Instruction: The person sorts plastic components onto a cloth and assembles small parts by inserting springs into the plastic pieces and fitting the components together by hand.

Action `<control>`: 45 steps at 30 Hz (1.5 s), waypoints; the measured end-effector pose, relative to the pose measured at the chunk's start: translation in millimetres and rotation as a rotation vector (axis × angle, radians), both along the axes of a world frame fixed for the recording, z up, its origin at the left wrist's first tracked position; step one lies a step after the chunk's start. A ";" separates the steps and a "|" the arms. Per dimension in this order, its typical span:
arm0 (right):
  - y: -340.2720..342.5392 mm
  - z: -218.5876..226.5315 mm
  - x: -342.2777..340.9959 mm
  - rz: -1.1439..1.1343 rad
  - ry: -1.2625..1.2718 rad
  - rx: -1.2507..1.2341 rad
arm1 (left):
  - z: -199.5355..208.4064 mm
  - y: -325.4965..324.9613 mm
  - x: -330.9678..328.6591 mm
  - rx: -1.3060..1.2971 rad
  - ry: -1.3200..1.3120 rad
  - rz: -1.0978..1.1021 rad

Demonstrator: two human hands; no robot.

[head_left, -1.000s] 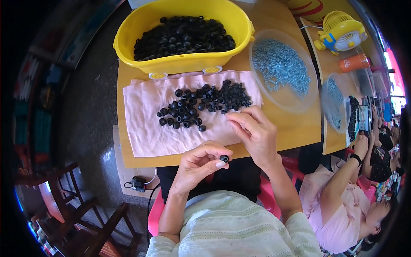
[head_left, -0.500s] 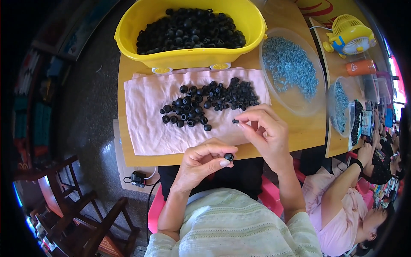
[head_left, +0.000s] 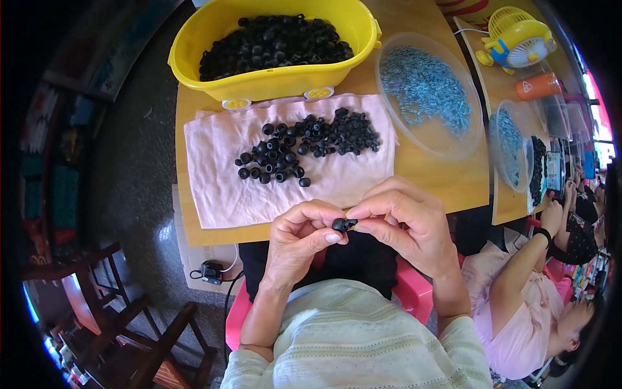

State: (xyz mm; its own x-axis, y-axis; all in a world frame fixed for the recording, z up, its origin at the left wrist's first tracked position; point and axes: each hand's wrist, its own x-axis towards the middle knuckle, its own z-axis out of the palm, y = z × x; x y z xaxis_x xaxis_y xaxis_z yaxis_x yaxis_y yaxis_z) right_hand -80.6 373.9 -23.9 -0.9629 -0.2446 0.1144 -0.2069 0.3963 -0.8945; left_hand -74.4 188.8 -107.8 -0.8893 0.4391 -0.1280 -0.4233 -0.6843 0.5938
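l. hand (head_left: 295, 236): thumb + index fingertips closed in a pinch on a rd. blk part (head_left: 338, 225). r. hand (head_left: 411, 223): thumb + fingertips closed in a pinch on a small blk piece (head_left: 352, 223). piece meets rd. part betw. the hands, at the near edge of the table (head_left: 444, 191); depth of fit: can't tell.

directly beyond hands: pink cloth (head_left: 223, 201), laid flat w/ wrinkles. on cloth, ahead of l. hand: loose group of rd. blk parts (head_left: 273, 155), some w/ hole facing up. adj. to it, ahead of & betw. both hands: heap of small blk pieces (head_left: 356, 133).

farther fwd, past cloth: yellow tub (head_left: 278, 78) w/ wheels, holding a lg. qty of blk parts (head_left: 275, 48). fwd & to r. of r. hand: clear rd. tray (head_left: 431, 144) w/ blue pieces (head_left: 424, 87).

well to r. of r. hand: 2nd table w/ yellow fan (head_left: 520, 42), orange container (head_left: 539, 86) & 2nd clear tray (head_left: 518, 178). nr. that table: co-worker in pink top (head_left: 518, 324).
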 end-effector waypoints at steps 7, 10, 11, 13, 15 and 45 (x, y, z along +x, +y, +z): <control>-3.0 5.4 4.7 0.029 0.175 0.137 | 3.9 1.6 4.5 0.000 -0.015 -0.021; -3.0 6.2 6.3 0.043 0.154 0.098 | 5.4 3.3 6.1 0.035 -0.015 -0.020; -2.6 5.8 6.7 0.049 0.119 0.057 | 6.2 3.7 7.1 0.066 -0.043 -0.038; -2.8 1.3 8.6 0.049 0.063 -0.054 | 7.7 4.6 8.9 0.095 -0.070 -0.058; -3.1 -0.1 11.3 0.049 0.005 -0.165 | 8.9 5.5 10.7 0.216 -0.135 -0.106; -4.4 -2.7 19.8 -0.005 0.129 -0.026 | 13.6 5.6 9.7 0.287 -0.337 -0.238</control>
